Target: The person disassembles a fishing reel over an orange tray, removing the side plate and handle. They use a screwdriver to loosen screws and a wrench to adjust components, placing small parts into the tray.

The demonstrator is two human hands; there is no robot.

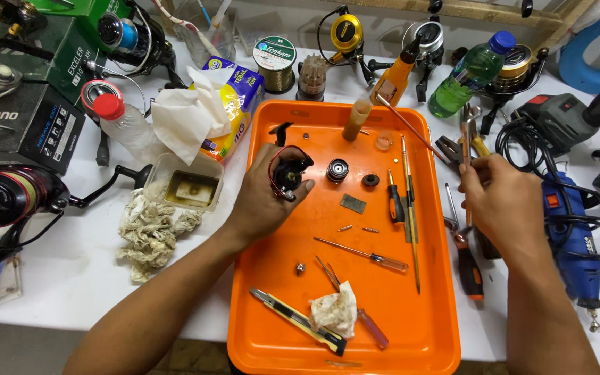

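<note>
Plastic, bright orange and glossy: the shallow tray [425,326] sits mid-table and carries nearly everything small. Over its upper left part the left hand [262,198] is wrapped around a black reel body [289,171] with a red trim line, fingers curled tight and thumb on its lower edge. Just right of that, on the tray floor, lie a round metal spool part [337,170] and a dark ring [371,180], with a flat grey plate [353,203] below them. A tan cylinder [356,119] stands upright near the tray's far rim. Thin screwdrivers [361,253] lie towards the tray's middle, and near its front edge rest a yellow-and-black utility knife [298,321] and a crumpled, stained tissue [335,311]. Off the tray's right rim, the right hand [505,201] is closed around a slim metal tool [465,142] whose end sticks up; what kind of tool I cannot tell. Left of the tray sits a clear square tub [183,182] holding murky brownish liquid, with a frayed, grubby rag [151,231] in front.
</note>
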